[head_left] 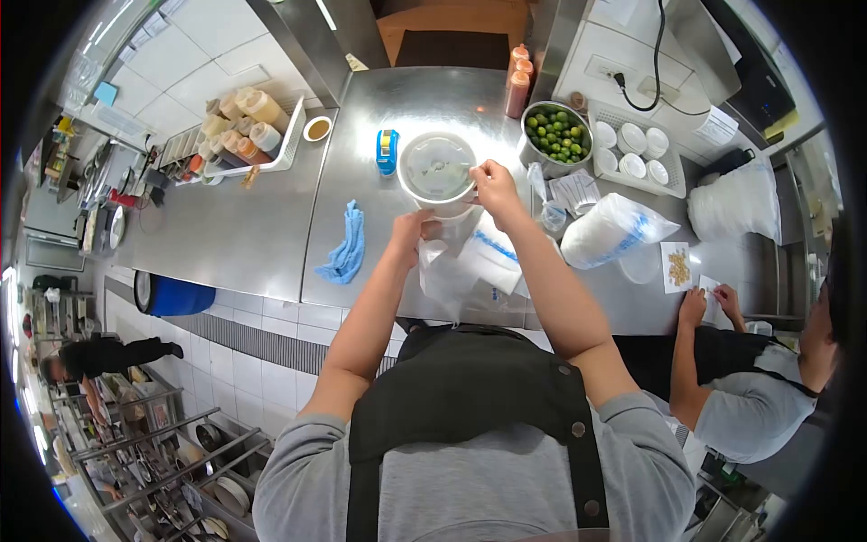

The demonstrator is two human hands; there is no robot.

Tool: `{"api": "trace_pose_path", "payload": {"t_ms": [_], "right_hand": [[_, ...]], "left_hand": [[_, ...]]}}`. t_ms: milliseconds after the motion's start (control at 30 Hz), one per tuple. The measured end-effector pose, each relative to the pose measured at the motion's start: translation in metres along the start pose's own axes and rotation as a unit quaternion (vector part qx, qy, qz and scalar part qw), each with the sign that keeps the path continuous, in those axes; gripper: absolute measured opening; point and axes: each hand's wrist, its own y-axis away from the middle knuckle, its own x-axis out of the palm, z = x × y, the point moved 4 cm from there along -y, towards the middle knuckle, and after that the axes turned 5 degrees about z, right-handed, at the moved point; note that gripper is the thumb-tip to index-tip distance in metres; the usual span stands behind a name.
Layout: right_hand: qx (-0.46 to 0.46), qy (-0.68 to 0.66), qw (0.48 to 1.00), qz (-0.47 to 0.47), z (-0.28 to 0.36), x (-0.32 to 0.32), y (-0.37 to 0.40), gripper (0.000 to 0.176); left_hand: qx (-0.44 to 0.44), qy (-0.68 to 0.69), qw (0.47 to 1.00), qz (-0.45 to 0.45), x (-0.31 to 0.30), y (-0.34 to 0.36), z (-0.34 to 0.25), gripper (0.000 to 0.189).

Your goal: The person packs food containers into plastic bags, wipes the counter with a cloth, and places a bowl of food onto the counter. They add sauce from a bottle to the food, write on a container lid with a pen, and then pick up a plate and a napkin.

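Observation:
A round tub with a clear lid and pale rim [437, 168] is in front of me over the steel counter. My right hand [497, 190] is closed on the right side of its rim, fingers pinched there. My left hand [414, 235] is closed at the tub's near side, low down; its fingertips are partly hidden. Below the hands lies thin clear plastic and a white bag with blue print [492, 257]. A blue tape dispenser [386, 152] stands just left of the tub, and a crumpled blue cloth [343, 244] lies nearer me on the left.
Right of the tub are a metal pot of limes [557, 134], a white basket of round white containers [637, 149] and a big plastic bag [614, 231]. Sauce bottles [517, 90] stand behind. A squeeze-bottle tray [287, 144] sits left. A co-worker's hands [704, 304] work at far right.

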Motion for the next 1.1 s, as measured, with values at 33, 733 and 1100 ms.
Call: {"api": "trace_pose_path", "payload": {"t_ms": [33,733,1100], "right_hand": [[0.006,0.017,1.000,-0.020,-0.017,-0.007,-0.004,0.025],[0.003,0.065,0.943,0.327,-0.063,-0.010,0.191,0.066],[-0.012,0.025,0.998,0.048,-0.128,-0.112,0.215,0.033]], "left_hand": [[0.002,0.015,1.000,0.023,0.005,0.003,0.003,0.020],[0.133,0.061,0.983,-0.112,0.053,0.086,0.034,0.013],[0.140,-0.290,0.924,0.206,0.179,0.116,0.063,0.024]]}}
